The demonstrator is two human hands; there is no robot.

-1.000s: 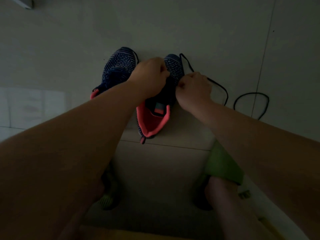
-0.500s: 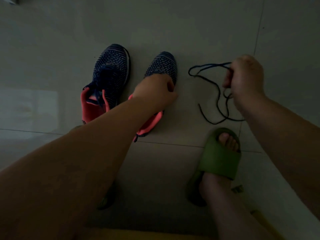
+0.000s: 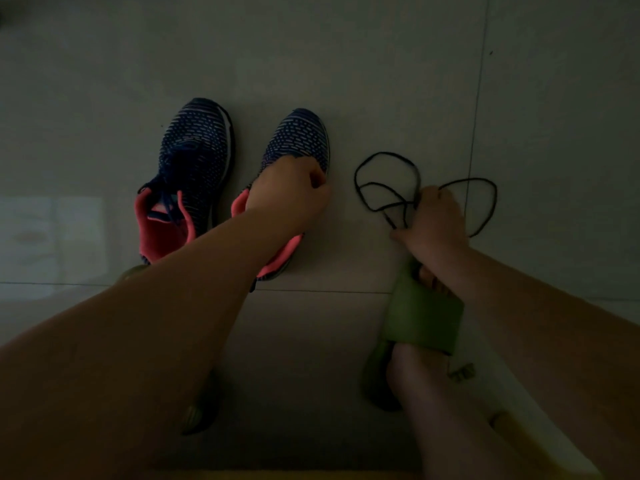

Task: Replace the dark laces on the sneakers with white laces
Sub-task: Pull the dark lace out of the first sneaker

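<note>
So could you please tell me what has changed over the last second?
The right hand pulled the dark lace free of the right sneaker and carried it right, bunched in its grip. The left hand stayed on that sneaker; the left sneaker stayed laced.

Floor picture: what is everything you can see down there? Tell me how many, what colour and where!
sneakers: two, navy with pink lining, side by side on the floor; left sneaker still laced, right sneaker under a hand
loose lace: one, dark, looped on the floor right of the sneakers
slider sandal: one, green, on a foot, near right
floor: grey tiles
left hand: on the right sneaker
right hand: fingers hold the loose lace
</note>
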